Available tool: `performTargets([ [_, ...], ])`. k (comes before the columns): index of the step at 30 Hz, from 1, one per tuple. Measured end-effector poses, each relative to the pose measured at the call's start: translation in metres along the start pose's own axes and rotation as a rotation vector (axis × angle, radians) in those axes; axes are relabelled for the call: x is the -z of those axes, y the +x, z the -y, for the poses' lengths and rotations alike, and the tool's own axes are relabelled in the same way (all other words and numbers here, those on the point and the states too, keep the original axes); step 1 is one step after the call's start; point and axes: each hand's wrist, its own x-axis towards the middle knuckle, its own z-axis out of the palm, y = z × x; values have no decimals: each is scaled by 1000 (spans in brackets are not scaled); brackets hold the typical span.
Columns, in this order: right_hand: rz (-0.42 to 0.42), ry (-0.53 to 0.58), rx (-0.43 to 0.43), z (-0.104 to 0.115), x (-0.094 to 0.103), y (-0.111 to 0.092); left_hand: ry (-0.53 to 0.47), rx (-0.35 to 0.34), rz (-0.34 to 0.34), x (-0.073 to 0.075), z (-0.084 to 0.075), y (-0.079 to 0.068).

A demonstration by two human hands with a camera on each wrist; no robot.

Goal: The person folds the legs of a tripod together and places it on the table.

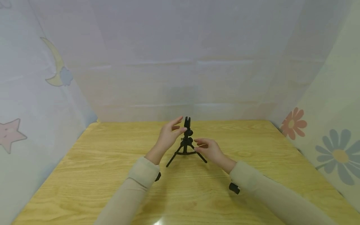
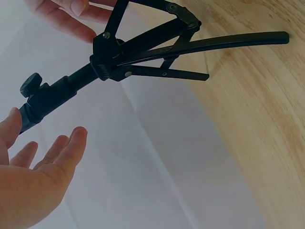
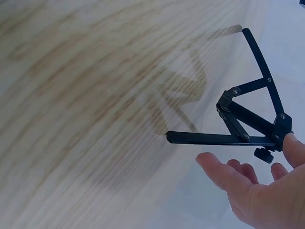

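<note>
Tripod stands between 2 hands

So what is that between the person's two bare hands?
A slim, black, three-legged tripod stands upright between the left hand and the right hand; the head view shows it.

Shows a black tripod, slanted at the right, with two legs splayed wide apart, riveted braces and a central column between them. Includes a small ribbed knob just under the hub. Overlaps the hub with the thumb of a right hand, contact uncertain; extends the other fingers loosely beneath the lower leg, apart from it. Gives most of the left side to a wood-grained tabletop, marked by the tripod's soft shadow, with a pale backdrop beyond.
</note>
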Motion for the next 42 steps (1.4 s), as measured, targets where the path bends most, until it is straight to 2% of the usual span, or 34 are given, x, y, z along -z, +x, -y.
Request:
performTargets([
  [13, -8, -51, -50, -5, -2, 5, -44, -17, -23, -9, 1, 7],
  [23, -14, -102, -32, -7, -6, 7, -107, -21, -43, -14, -3, 8],
  [30, -15, -128, -30, -7, -7, 10, -107, -36, -62, -17, -4, 10],
  [42, -23, -159, -59, -3, -9, 10, -105, -65, -51, -16, -3, 10],
])
